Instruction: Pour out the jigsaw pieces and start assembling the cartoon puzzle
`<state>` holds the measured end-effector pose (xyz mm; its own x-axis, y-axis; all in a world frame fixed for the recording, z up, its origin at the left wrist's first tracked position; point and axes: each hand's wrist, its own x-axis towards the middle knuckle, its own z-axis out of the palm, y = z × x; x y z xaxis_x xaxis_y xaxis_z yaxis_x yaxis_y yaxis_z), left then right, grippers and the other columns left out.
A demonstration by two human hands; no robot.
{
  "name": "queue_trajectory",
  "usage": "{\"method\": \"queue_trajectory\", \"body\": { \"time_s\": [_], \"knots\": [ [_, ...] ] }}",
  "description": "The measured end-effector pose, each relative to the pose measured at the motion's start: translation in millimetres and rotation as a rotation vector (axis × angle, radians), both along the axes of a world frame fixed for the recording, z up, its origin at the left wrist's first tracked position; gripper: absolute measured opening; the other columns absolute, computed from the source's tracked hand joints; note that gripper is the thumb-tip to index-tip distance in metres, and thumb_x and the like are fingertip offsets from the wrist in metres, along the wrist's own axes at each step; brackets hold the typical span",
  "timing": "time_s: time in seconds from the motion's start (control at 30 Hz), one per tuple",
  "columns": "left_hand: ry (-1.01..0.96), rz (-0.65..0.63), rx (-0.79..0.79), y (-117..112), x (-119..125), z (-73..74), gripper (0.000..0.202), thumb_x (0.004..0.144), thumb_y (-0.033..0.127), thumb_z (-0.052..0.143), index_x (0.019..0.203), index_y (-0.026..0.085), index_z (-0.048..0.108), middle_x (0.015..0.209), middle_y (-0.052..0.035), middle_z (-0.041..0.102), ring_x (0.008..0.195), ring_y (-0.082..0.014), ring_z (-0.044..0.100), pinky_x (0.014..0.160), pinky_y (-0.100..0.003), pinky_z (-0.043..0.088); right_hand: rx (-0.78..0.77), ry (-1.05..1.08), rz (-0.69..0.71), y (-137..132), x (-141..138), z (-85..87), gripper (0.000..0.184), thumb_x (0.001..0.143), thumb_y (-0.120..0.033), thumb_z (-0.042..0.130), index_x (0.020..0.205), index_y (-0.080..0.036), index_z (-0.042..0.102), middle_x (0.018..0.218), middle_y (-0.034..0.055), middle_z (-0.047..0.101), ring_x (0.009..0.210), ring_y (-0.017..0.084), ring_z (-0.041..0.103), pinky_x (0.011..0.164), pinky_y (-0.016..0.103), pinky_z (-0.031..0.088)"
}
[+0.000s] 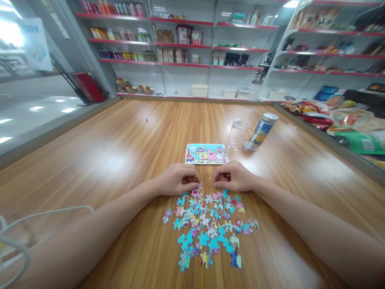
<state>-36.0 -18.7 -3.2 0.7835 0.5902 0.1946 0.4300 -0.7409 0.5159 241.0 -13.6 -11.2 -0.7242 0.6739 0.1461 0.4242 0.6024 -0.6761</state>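
Observation:
Loose jigsaw pieces (203,239), mostly turquoise with pink, yellow and white ones, lie spread on the wooden table in front of me. At the far edge of the spread, my left hand (174,179) is closed, thumb and forefinger meeting at a small jigsaw piece (201,185). Opposite it, my right hand (237,177) is curled with thumb and forefinger pinched together. Whatever it holds, if anything, is hidden. Just beyond both hands lies a picture card (207,154) printed with cartoon characters.
A clear plastic jar (238,134) and a blue printed can (264,129) stand beyond my right hand, with a silver lid (250,146) near the can. A tiny object (146,120) sits far left. Snack packets (345,120) lie at the right; a white cable (48,212) is at the left.

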Motion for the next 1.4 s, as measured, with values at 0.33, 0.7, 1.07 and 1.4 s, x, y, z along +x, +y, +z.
{"method": "queue_trajectory", "body": {
  "time_s": [0.33,0.7,1.07,1.4],
  "knots": [
    [-0.02,0.008,-0.008,-0.1,0.8,-1.0,0.018,0.089,0.032,0.062,0.09,0.016,0.069,0.079,-0.0019,0.063,0.068,-0.0094,0.055,0.065,-0.02,0.042,0.157,-0.021,0.061,-6.9,-9.3,7.3,0.018,0.082,-0.033,0.074,0.09,-0.017,0.07,0.061,-0.0053,0.052,0.057,0.009,0.05,0.06,0.022,0.037],
    [-0.03,0.009,0.003,0.8,0.3,-3.6,0.021,0.09,0.034,0.06,0.086,0.015,0.067,0.077,-0.0018,0.062,0.068,-0.0093,0.053,0.063,-0.02,0.04,0.17,0.012,0.198,-15.4,-13.5,13.4,0.019,0.084,-0.033,0.069,0.096,-0.018,0.07,0.068,-0.0035,0.054,0.064,0.011,0.052,0.063,0.024,0.04],
    [-0.009,-0.056,-0.012,-0.6,-1.0,1.6,0.035,0.083,0.051,0.069,0.094,0.017,0.067,0.086,-0.0025,0.064,0.076,-0.0118,0.058,0.069,-0.022,0.043,0.147,-0.013,0.212,-13.5,-12.9,14.6,0.027,0.085,-0.041,0.071,0.1,-0.018,0.071,0.069,-0.0036,0.053,0.064,0.011,0.053,0.064,0.024,0.039],
    [-0.038,-0.118,-0.02,0.7,-4.1,1.6,0.03,0.087,0.043,0.066,0.105,0.019,0.068,0.093,-0.0047,0.067,0.083,-0.0139,0.061,0.077,-0.025,0.047,0.179,-0.073,0.136,-18.5,-18.4,17.3,0.026,0.084,-0.04,0.073,0.098,-0.018,0.069,0.065,-0.0048,0.05,0.063,0.011,0.052,0.064,0.023,0.037]
  ]
}}
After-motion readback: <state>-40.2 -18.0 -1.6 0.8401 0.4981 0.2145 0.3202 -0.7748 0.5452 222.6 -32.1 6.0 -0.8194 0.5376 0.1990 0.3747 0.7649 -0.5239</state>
